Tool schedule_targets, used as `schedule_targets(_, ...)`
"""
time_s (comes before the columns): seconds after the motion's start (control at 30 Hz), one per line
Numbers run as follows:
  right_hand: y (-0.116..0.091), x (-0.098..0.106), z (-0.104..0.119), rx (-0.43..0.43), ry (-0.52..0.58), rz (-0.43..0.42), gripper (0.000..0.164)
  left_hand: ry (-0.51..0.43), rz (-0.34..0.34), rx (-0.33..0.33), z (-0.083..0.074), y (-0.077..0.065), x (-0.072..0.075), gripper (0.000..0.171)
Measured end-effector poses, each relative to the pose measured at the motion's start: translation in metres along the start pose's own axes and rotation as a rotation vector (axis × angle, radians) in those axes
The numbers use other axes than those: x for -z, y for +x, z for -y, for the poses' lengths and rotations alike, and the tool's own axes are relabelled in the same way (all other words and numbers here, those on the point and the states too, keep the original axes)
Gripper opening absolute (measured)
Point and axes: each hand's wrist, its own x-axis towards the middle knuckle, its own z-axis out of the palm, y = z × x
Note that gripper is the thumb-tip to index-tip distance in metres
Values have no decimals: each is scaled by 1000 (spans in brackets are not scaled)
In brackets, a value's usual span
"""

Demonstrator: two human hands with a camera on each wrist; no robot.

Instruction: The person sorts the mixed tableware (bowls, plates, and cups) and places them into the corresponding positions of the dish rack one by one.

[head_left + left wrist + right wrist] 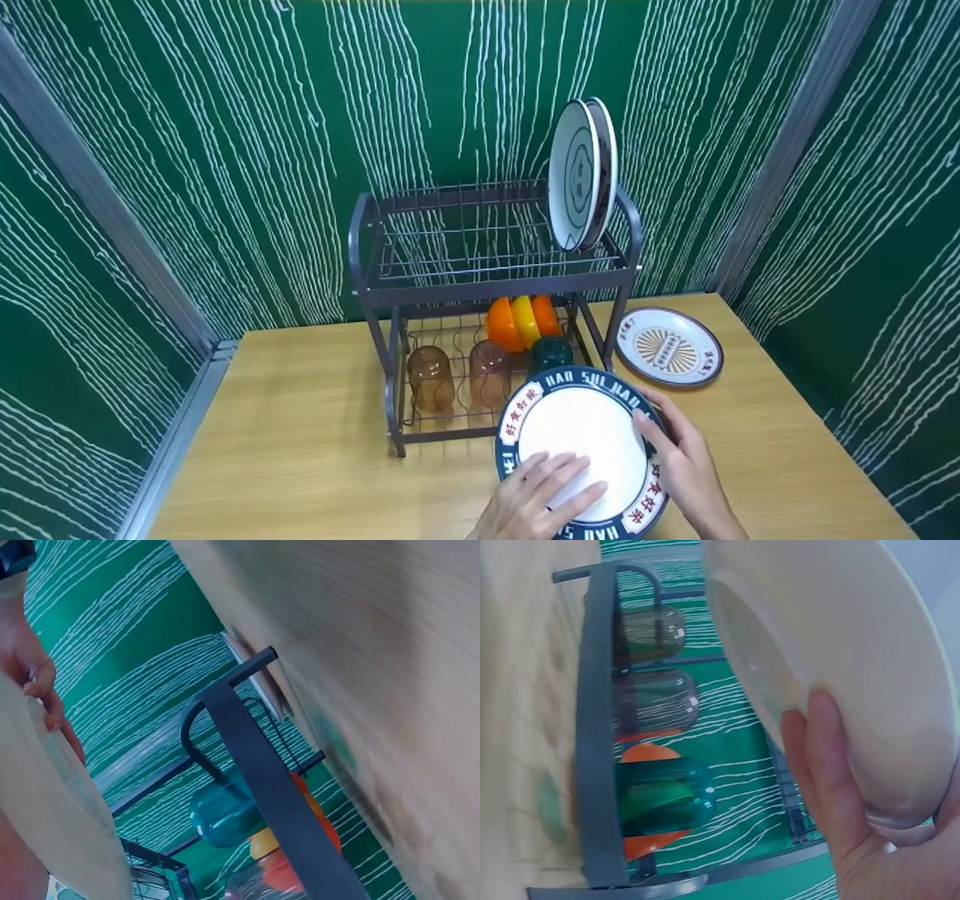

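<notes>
A white plate (585, 420) with a dark blue lettered rim is held tilted in front of the rack. My right hand (686, 457) grips its right edge, thumb over the rim, and fingers pressed to the underside, as the right wrist view shows. My left hand (536, 499) lies over the lower left of the plate's face with its fingers extended. Behind the plate stands a dark two-tier dish rack (495, 289). Two plates (576, 176) stand on edge at the right end of its upper tier.
On the lower tier are an amber glass (431, 379), a pinkish glass (489, 375), a teal glass (667, 796) and orange and yellow bowls (504, 324). Another plate (670, 349) lies on the wooden table (300, 420), right of the rack. Green patterned walls (247, 150) enclose the table.
</notes>
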Motion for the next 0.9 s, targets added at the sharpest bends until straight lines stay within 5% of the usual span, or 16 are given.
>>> schedule_targets(0.2,4,3,11,8,19,34,43,10,6,-60,4,1,1,68)
schedule_targets(0.63,8,9,30,31,73,54,45,-36,-220,-161,6,10,10,61)
schedule_targets(0.9,8,10,36,166,148,34,54,-146,-304,-152,0,20,18,49)
